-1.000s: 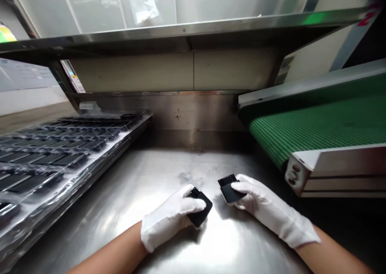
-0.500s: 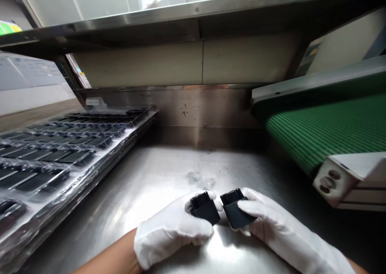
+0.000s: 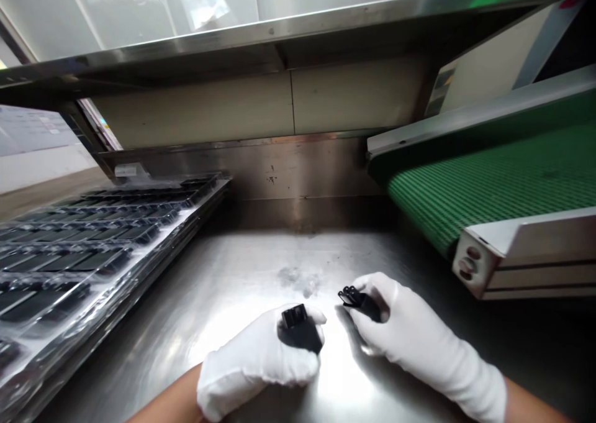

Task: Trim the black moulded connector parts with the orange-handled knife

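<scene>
Over the shiny table (image 3: 251,261), the left hand (image 3: 256,354) has its fingers wrapped round one black piece (image 3: 302,337), and the right hand (image 3: 414,323) has its fingers pinched on a second black piece (image 3: 369,307), with the two pieces apart. This step looks like handling one piece in each hand, and the next move seems to call for a firm, gentle grip. To the left, a clear plastic tray (image 3: 187,213) holds rows of more black pieces (image 3: 95,260)

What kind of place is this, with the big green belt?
Probably a factory workstation: there's a green conveyor belt, a metal worktable, and a clear plastic tray holding rows of black parts.
</scene>
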`<state>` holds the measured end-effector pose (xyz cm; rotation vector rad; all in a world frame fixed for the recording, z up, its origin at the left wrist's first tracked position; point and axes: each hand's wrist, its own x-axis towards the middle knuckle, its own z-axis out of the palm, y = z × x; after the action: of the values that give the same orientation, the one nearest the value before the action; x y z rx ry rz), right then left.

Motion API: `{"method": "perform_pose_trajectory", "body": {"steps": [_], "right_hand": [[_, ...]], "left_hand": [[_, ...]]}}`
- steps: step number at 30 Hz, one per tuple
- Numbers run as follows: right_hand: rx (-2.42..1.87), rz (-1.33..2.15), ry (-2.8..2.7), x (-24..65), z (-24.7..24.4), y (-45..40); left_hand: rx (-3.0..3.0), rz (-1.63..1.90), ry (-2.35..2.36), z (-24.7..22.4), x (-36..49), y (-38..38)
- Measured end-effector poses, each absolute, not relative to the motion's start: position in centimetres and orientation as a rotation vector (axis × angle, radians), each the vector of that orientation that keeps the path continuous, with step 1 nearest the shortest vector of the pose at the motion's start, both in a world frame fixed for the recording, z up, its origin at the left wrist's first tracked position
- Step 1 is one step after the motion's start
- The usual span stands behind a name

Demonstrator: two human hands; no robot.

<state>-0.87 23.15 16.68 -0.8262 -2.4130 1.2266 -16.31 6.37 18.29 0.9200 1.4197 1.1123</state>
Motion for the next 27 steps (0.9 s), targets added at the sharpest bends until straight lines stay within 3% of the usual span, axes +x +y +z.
{"method": "perform_pose_trajectory", "body": {"steps": [4,12,19,27], "right_hand": [[-0.574,0.637,-2.673,-1.0,16.3,22.4],[-0.521,1.197,-2.741,-0.4,17.4,21.2],[-0.782,1.215,-2.640,-0.5,16.3,22.4],[-0.570,1.096,-2.842,-0.5,17.5,22.3]], "left_hand": [[0.839,1.127,1.483,19.3,-16.0,6.1],[0.983,1.193,1.498,19.3,-16.3,6.4],[0.948,1.127,1.476,19.6,-15.8,6.3],[0.779,1.204,1.411,19.7,-15.7,5.9]]}}
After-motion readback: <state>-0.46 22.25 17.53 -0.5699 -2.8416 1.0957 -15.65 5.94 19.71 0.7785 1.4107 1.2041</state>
